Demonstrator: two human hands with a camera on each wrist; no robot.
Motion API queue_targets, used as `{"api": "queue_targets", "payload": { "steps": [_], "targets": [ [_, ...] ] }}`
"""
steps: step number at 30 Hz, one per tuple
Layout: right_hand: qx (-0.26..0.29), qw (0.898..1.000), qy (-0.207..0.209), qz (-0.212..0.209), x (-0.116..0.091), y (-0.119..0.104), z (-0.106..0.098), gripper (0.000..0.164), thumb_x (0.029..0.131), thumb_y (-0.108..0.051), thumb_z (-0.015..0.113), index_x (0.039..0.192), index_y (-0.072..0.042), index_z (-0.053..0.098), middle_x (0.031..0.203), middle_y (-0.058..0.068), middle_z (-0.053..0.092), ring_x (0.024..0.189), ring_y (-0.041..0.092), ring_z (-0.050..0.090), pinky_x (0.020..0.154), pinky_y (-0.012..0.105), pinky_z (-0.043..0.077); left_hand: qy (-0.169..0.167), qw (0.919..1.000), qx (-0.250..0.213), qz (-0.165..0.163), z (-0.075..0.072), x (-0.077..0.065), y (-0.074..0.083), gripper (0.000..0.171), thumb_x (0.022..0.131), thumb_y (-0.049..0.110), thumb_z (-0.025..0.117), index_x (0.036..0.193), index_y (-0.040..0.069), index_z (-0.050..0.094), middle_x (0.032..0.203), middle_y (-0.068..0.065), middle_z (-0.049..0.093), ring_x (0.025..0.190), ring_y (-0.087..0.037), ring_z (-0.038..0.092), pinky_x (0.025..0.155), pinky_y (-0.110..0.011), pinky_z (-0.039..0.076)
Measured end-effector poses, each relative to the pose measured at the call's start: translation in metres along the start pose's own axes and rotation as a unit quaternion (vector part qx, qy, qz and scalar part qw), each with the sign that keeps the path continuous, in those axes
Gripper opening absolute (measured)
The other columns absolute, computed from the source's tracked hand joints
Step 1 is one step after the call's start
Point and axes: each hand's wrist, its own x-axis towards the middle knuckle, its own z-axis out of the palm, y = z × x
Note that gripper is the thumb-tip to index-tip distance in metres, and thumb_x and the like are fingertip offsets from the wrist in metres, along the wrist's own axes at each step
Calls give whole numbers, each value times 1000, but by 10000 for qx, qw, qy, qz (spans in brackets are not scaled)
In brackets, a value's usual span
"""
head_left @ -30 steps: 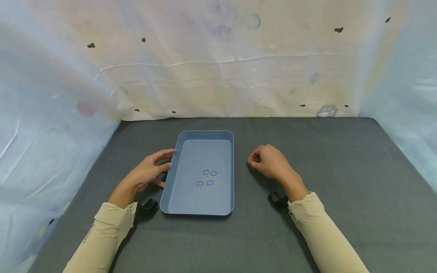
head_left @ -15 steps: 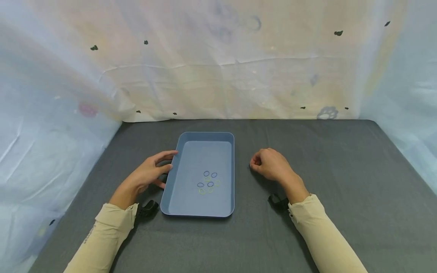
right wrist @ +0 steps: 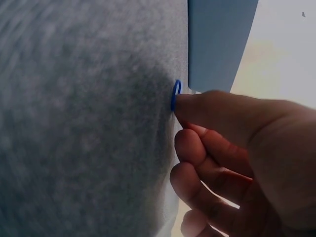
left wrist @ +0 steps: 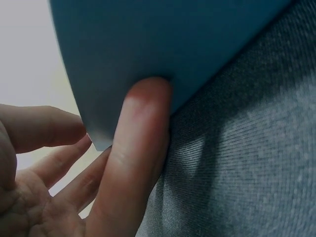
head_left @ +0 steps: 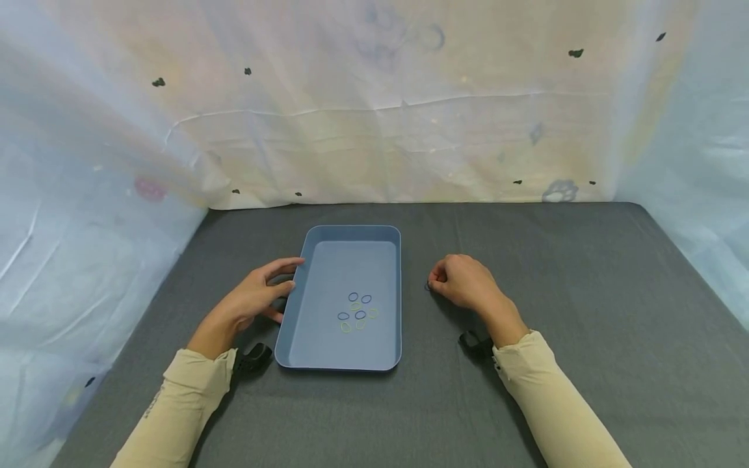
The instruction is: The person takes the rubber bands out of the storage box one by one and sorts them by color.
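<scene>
A blue tray [head_left: 351, 273] lies on the dark grey cloth, with several small blue rubber bands [head_left: 343, 316] and yellow-green rubber bands [head_left: 346, 327] spread loosely on its floor. My left hand [head_left: 250, 297] rests against the tray's left wall, fingers spread; the left wrist view shows one fingertip pressed on the outer wall [left wrist: 148, 44]. To the right of the tray, my right hand [head_left: 465, 281] is low over the cloth, fingers curled. In the right wrist view it pinches a blue rubber band [right wrist: 174, 98] that shows past the thumb tip; the rest of the band is hidden.
The grey cloth [head_left: 562, 292] covers the table around the tray. A pale printed curtain [head_left: 374, 156] hangs along the back edge and at both sides. A black strap [head_left: 476, 343] sits at the right wrist, and a similar strap [head_left: 254, 357] at the left.
My right hand has shifted very slightly, and a bit of blue band shows at its fingertips now. The left hand and the tray stay in place; the head view tilts a little.
</scene>
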Motion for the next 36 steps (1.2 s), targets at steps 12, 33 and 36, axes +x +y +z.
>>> {"api": "queue_targets", "payload": {
  "steps": [12, 33, 36],
  "targets": [
    [34, 10000, 19, 39, 0, -1, -1, 11, 92, -24, 70, 87, -17, 76, 84, -3, 71, 72, 12, 60, 70, 36, 51, 31, 10000, -49, -33, -1, 0, 0, 55, 105, 12, 48, 156, 20, 32, 162, -20, 20, 139, -50, 36, 67, -48, 62],
    [137, 9999, -13, 79, 1, -3, -2, 9, 91, -24, 71, 87, -17, 76, 82, -3, 72, 72, 12, 61, 69, 36, 51, 28, 10000, -60, 5, 0, -2, -1, 55, 105, 13, 49, 157, 20, 31, 162, -20, 22, 139, -50, 36, 68, -48, 62],
    [143, 9998, 29, 114, 2, -3, -4, 9, 91, -25, 71, 88, -18, 77, 84, -4, 73, 74, 13, 62, 71, 37, 52, 30, 10000, -51, 8, 0, -2, -1, 55, 105, 13, 49, 157, 20, 31, 162, -20, 22, 139, -51, 36, 68, -48, 62]
  ]
}}
